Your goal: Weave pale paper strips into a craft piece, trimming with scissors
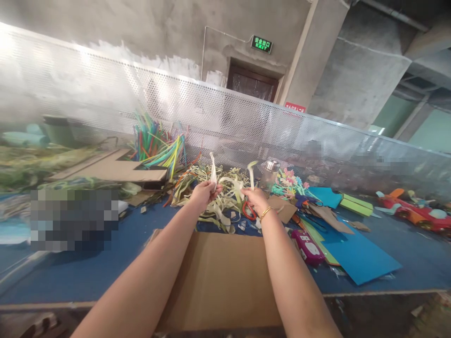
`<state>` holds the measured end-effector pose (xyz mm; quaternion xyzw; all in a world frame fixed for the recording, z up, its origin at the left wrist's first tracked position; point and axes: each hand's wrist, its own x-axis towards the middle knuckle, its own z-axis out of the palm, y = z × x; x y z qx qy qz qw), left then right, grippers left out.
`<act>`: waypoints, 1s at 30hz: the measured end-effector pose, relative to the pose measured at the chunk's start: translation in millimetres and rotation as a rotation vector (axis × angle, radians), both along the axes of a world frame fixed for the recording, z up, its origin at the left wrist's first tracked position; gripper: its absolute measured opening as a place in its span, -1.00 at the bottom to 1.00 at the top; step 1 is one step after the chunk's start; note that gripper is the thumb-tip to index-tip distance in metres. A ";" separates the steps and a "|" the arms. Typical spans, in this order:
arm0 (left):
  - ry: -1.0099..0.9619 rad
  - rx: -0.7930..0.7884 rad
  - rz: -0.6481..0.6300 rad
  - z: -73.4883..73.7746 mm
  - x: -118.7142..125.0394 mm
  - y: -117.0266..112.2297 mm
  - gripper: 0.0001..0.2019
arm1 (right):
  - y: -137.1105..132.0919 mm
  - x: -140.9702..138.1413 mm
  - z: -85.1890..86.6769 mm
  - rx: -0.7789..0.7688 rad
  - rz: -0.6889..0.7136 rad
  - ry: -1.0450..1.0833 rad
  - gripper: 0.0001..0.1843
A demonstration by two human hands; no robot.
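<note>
Both arms reach out over a cardboard sheet (221,277) toward a tangled pile of pale, husk-like strips (218,211). My left hand (205,193) is closed in a pinch around a whitish strip (213,170), whose end sticks up above the fingers. My right hand (257,199), with a gold bracelet at the wrist, pinches another pale strip end (251,173) that curls over at the top. Between the two hands hangs more pale strip material; I cannot tell whether it joins both ends. Just below the right hand lies an orange-red loop (249,211).
Left of the pile are colourful pipe-cleaner-like stems (151,141) and a cut cardboard piece (116,168). To the right stand a clear jar (270,173), paper flowers (291,180), a purple box (308,247), blue sheets (362,256) and a red toy car (416,211). A perforated metal screen (232,112) runs behind.
</note>
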<state>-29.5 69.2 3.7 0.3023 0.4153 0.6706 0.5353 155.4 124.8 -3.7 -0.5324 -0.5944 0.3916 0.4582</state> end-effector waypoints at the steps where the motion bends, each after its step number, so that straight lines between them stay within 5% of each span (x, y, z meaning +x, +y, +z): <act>1: 0.006 0.004 -0.009 0.9 0.9 -0.6 -0.87 | -2.1 -2.4 3.2 -0.038 -0.007 0.138 -0.77; 7: 0.047 -0.013 -0.080 -2.1 8.7 0.5 -0.88 | -14.8 -19.2 13.3 -0.189 0.083 0.432 -0.79; 15: 0.079 -0.013 -0.101 -11.0 10.1 3.4 -0.96 | -19.9 -31.1 15.2 -0.255 0.465 0.905 -0.63; 24: 0.126 -0.026 -0.235 -11.8 14.0 1.5 -0.93 | -21.1 -50.7 -0.3 -0.119 0.161 0.635 -0.80; 30: 0.153 -0.007 -0.281 -16.9 14.0 5.3 -0.90 | -17.2 -51.0 -6.9 -0.099 0.123 0.526 -0.81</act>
